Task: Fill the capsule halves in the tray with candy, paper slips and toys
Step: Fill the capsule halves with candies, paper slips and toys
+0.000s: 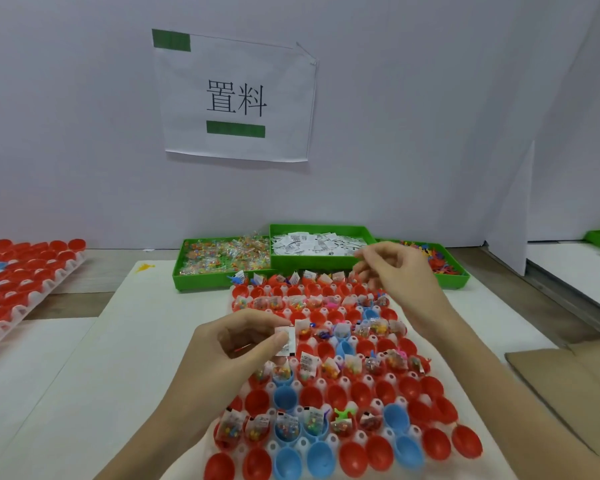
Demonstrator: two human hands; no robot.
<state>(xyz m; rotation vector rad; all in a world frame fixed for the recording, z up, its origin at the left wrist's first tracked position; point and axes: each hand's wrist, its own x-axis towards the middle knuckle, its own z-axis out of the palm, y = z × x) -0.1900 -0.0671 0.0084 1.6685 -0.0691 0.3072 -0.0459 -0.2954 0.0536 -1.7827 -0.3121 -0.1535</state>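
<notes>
Pinching a small stack of paper slips (286, 341) between thumb and fingertips, your left hand (238, 344) keeps them ready above the tray (326, 384) of red and blue capsule halves, several rows already holding candy and slips. Your right hand (392, 271) hovers over the far rows near the green slip bin (321, 245), fingers loosely curled; whether they hold anything cannot be told.

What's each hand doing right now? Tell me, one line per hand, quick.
Left hand: grip closed on a stack of paper slips, pinched between thumb and fingers.
Right hand: fingers loosely curled over the capsule tray; whether it holds anything cannot be told.
</notes>
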